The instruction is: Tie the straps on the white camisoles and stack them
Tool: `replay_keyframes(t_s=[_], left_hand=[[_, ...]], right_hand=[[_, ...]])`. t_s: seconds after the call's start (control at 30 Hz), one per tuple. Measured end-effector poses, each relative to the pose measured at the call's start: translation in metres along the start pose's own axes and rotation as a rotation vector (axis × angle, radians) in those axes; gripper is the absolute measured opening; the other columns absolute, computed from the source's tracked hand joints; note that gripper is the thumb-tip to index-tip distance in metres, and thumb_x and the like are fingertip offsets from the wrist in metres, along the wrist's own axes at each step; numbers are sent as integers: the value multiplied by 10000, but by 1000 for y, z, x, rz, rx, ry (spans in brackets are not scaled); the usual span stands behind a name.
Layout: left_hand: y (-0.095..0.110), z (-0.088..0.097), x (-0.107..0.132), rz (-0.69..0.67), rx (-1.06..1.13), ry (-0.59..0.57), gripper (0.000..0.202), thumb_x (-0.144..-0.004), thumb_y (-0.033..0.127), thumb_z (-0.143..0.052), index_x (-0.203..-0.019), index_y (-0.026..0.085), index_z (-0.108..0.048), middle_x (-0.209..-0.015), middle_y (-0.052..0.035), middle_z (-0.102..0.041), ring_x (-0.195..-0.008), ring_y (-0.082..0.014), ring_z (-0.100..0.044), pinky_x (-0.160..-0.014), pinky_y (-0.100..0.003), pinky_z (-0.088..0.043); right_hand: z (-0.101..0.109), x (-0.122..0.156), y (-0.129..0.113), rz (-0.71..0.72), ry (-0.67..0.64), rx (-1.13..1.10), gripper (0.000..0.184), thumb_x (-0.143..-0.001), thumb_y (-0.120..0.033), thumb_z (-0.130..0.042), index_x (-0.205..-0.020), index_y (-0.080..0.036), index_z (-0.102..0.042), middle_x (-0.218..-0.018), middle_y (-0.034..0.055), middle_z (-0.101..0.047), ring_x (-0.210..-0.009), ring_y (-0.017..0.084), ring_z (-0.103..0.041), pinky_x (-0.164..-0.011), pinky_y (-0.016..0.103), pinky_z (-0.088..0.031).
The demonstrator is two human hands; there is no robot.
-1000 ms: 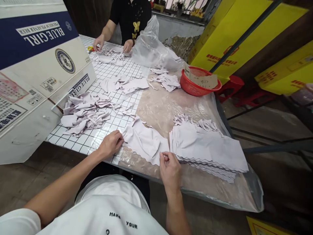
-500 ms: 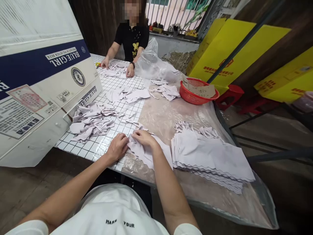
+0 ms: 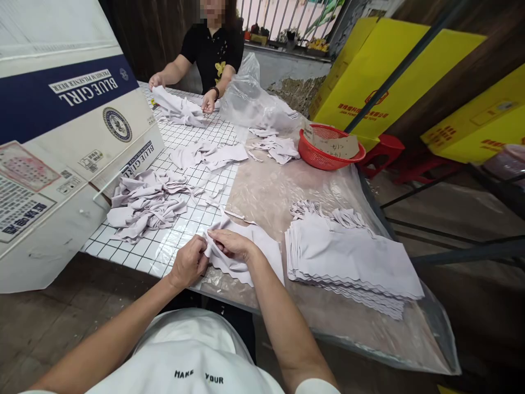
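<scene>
My left hand (image 3: 188,265) and my right hand (image 3: 232,243) meet at the left end of a pale lilac cloth piece (image 3: 262,253) with a scalloped edge. Both pinch its fabric near the table's front edge. To the right lies a neat stack of flat cloth pieces (image 3: 353,262) of the same colour. A loose heap of crumpled cloth pieces (image 3: 145,202) sits to the left on the grid-patterned table (image 3: 172,246).
A large Blue Girl cardboard box (image 3: 61,137) leans at the left. A red basket (image 3: 330,148) with a cardboard tag stands at the back right. Across the table a person in black handles cloth (image 3: 180,106) beside a plastic bag (image 3: 254,98). Yellow boxes (image 3: 381,71) stand to the right.
My right hand moved from the cloth's front right corner over to its left end beside my left hand. The person opposite lifted a cloth piece.
</scene>
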State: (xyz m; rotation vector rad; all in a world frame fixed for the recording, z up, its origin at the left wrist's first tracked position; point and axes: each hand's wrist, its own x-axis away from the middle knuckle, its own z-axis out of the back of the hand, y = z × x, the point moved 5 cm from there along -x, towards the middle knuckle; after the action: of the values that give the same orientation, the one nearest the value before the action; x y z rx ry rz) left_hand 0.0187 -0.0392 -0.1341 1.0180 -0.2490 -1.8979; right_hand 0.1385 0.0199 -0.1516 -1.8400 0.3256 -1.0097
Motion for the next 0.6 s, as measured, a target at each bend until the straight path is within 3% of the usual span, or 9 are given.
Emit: replay_keyframes(t_s=[0.1,0.2,0.33,0.5,0.6], left_hand=[[1,6,2,-18,-3,-22,141,-836,107,-441,-793,236,-402,-792,-15,-530,-715,-156,-534,-628,-265,-443],[0,13,4,-22,-15,-32,138,-870,134,-448,-791,236,-401,-788,-16,-528,-704,-152,-526,-622,-264,-437],[-1,20,9,-25,-29,-27,165,-851,99,-447,-787,238,-385,-790,-10,-516,-653,-140,-496,-570,-248,-401],[-2,25,16,-44,-65,-42,189,-864,90,-454,-775,238,-378,-764,-6,-496,-619,-136,-465,-558,-247,-380],[-1,30,21,-55,-84,-36,200,-867,83,-462,-767,236,-381,-752,-6,-501,-629,-139,-476,-572,-247,-387]], right_hand=[[-4,1,-3,100,20,-125,389,-737,-485,-754,-698,-178,-518,-561,-71,-483,-495,55,-405,-453,175,-280],[0,3,-3,155,76,-201,343,-671,-435,-783,-714,-172,-568,-649,-42,-571,-616,94,-509,-585,217,-393],[18,10,-5,214,307,-290,381,-593,-414,-808,-654,-187,-508,-628,-54,-550,-625,105,-498,-607,238,-379],[32,24,-21,346,390,-493,419,-545,-391,-842,-693,-199,-500,-783,-16,-628,-699,108,-528,-626,230,-388],[44,31,-31,467,468,-489,435,-570,-444,-819,-752,-210,-501,-893,0,-658,-725,102,-525,-658,228,-400]])
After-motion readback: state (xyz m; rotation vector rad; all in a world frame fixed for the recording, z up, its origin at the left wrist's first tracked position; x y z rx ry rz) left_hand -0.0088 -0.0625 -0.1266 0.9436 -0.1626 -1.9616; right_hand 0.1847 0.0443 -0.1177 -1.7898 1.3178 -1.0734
